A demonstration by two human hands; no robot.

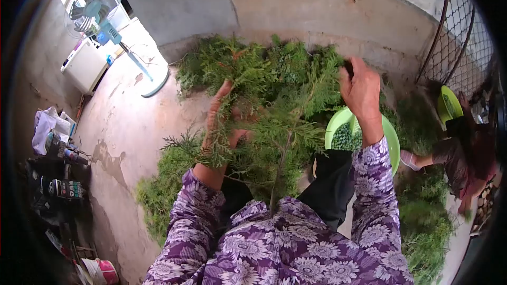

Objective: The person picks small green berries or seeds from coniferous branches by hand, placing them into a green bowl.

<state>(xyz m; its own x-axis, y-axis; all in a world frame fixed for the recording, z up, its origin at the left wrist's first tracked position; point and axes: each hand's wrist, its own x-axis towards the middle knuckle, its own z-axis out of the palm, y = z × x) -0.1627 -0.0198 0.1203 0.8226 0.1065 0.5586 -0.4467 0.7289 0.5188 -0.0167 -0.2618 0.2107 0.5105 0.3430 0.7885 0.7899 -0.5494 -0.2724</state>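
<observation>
1. Over the lap: leafy branch, bare stem downward.
2. Left hand amid fronds, grip hidden; right hand apart, fingers bent, hold unclear.
3. Likely light, springy; best gripped by woody stem.

We note rough, feathery green foliage on a slender brown woody stem; a round lime-green basin of smooth, slightly glossy plastic; a purple-and-white flowered shirt of matt cloth; a grey-tan wall, matt and rough; and a diamond-patterned mesh panel of metal wire.
</observation>
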